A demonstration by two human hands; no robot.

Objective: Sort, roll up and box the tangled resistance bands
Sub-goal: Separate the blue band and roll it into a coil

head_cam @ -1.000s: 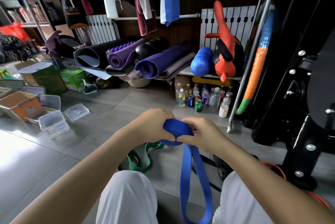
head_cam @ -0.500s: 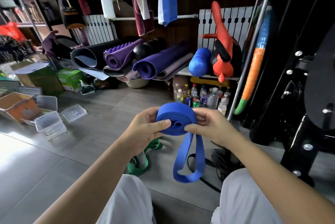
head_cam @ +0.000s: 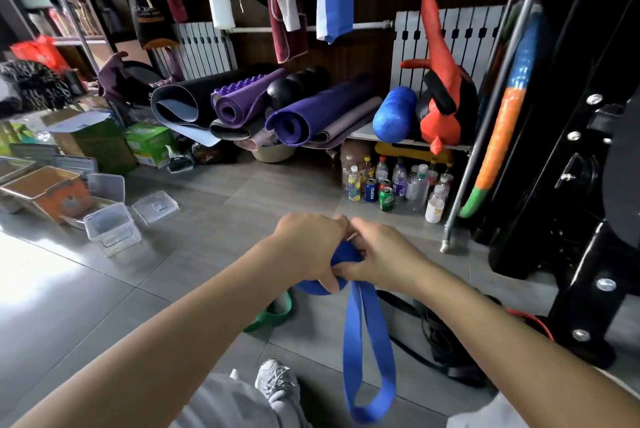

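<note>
You had both hands clamped on the blue band [head_cam: 353,341]: left hand [head_cam: 311,247] and right hand [head_cam: 384,254] squeezed the rolled part between them, loose loop dangling below toward the floor [head_cam: 194,254].

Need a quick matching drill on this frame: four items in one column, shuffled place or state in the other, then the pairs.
Column 1
1. blue band
2. green band
3. black band
4. clear box

Column 2
A. open on the floor, far left of the hands
B. partly rolled, gripped by the left hand and the right hand, loop hanging down
C. lying on the floor under the left wrist
D. loose heap on the floor under the right forearm

Pairs: 1-B, 2-C, 3-D, 4-A
</note>
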